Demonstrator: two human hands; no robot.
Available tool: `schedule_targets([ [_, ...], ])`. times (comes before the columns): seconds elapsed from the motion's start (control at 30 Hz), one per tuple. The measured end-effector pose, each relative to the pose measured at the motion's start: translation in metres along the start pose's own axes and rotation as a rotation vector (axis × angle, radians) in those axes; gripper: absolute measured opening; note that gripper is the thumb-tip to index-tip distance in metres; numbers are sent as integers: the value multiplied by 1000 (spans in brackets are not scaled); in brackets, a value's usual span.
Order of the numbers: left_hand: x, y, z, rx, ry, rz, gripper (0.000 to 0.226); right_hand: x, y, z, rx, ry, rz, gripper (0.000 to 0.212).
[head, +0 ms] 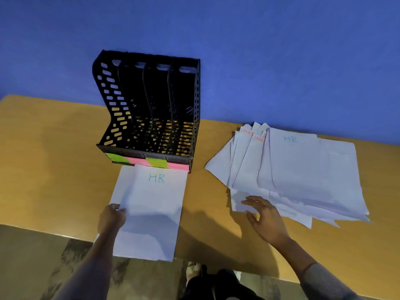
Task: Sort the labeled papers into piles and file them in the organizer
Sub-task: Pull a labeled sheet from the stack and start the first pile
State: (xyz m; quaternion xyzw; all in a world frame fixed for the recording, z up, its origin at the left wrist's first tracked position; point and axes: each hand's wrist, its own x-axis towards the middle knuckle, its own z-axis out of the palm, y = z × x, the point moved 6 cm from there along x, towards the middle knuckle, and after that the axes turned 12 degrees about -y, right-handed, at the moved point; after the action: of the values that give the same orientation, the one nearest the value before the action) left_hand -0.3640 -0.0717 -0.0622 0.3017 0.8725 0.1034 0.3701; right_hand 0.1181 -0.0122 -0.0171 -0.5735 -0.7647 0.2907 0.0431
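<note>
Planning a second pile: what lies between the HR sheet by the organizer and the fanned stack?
Head view: only bare table separates the HR sheet from the fanned stack.

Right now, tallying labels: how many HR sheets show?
2. One HR sheet lies before the organizer, held by the left hand; a second HR sheet tops the right pile. More may hide underneath.

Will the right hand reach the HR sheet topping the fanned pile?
Probably yes: the right hand sits open at the near edge of the fanned pile, and the HR sheet lies uncovered on top.
</note>
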Motion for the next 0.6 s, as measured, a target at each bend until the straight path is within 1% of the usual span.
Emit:
schedule_targets([
  [0.13, 15, -12, -11, 35, -3, -71, 35, 1, 1, -1, 10, 7, 13, 31],
  [0.3, 17, -30, -12, 30, 2, -161, 35, -1, 3, -1, 6, 8, 28, 31],
  [0.37, 14, -35, -10, 12, 36, -195, 37, -2, 3, -1, 9, 8, 38, 31],
  [0.43, 9, -36, -9, -13, 109, -248, 43, -3, 4, -1, 6, 10, 38, 32],
  [0.47, 6, -36, -7, -27, 144, -276, 50, -3, 4, -2, 0, 7, 40, 32],
  [0.5, 4, -37, -6, -41, 168, -300, 61, -2, 4, -3, -7, 5, 42, 32],
  [0.6, -4, -47, 0, -114, 133, -410, 106, 1, 7, -9, -27, 15, 41, 31],
])
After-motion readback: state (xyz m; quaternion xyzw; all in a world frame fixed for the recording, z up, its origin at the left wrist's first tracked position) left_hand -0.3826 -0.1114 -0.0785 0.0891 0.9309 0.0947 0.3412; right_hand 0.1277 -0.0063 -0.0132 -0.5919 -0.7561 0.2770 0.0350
